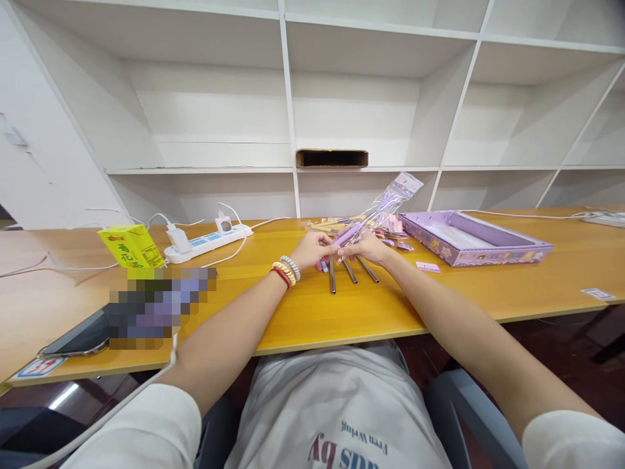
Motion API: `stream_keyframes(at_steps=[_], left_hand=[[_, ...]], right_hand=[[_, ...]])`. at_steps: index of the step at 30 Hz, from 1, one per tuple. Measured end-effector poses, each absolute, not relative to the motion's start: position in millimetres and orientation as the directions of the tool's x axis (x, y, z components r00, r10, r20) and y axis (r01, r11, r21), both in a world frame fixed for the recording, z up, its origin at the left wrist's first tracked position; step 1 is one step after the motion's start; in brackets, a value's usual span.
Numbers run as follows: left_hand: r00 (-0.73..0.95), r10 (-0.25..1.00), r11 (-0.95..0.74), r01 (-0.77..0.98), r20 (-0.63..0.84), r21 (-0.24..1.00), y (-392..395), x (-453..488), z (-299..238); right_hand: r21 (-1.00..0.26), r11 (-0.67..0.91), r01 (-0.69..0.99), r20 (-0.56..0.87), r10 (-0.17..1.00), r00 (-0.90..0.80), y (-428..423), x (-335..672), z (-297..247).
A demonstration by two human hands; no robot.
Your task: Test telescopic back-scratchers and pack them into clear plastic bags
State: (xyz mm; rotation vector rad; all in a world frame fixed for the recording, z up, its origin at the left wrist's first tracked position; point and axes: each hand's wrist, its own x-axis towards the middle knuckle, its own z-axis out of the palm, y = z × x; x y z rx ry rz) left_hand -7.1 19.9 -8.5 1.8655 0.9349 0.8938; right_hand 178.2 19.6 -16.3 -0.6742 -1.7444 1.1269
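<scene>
A long, slim purple item [347, 234] in a clear plastic sleeve [385, 203] is held above the table between my two hands; its exact kind I cannot make out. The sleeve's printed header slants up and away to the right. My left hand [316, 250], with several coiled bands on the wrist, pinches the near end of the purple item. Around the sleeve, my right hand [362, 246] is closed a little farther along. Below them three metal rods [333, 279] lie on the table, their far ends partly hidden by my hands.
Behind my hands lie several packaged pieces [390, 225]. A purple box tray [481, 241] stands to the right, with a small pink card [428, 267] before it. At left are a power strip [209, 241], a yellow-green carton [131, 247] and a phone [81, 331]. White shelves [288, 98] rise behind.
</scene>
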Motion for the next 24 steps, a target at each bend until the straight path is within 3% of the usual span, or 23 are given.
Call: stream_keyframes(at_steps=[6,10,14,18,20,24], left_hand=[[0.552,0.827,-0.271,0.222,0.109,0.936,21.0,-10.0,-7.9],[0.657,0.752,-0.249,0.225,0.042,0.942,18.9,-13.7,-6.3],[0.643,0.765,-0.240,0.228,0.039,0.944,19.2,-12.3,-8.5],[0.430,0.894,-0.220,0.180,0.124,0.959,22.4,-5.3,-14.3],[0.357,0.923,-0.212,0.154,0.145,0.965,24.1,-2.3,-16.4],[0.298,0.944,-0.186,0.123,0.143,0.975,24.1,0.3,-14.9]], right_hand=[[-0.914,0.406,0.010,0.342,0.783,-0.520,13.4,177.8,-10.3],[-0.932,0.362,0.024,0.305,0.817,-0.490,10.2,177.0,-9.7],[-0.938,0.345,0.018,0.301,0.841,-0.449,15.8,176.3,-12.3],[-0.907,0.420,0.031,0.414,0.903,-0.110,24.3,175.9,-14.9],[-0.829,0.538,0.153,0.548,0.836,0.028,24.4,175.0,-15.4],[-0.572,0.708,0.414,0.750,0.656,-0.084,17.3,170.6,-14.9]])
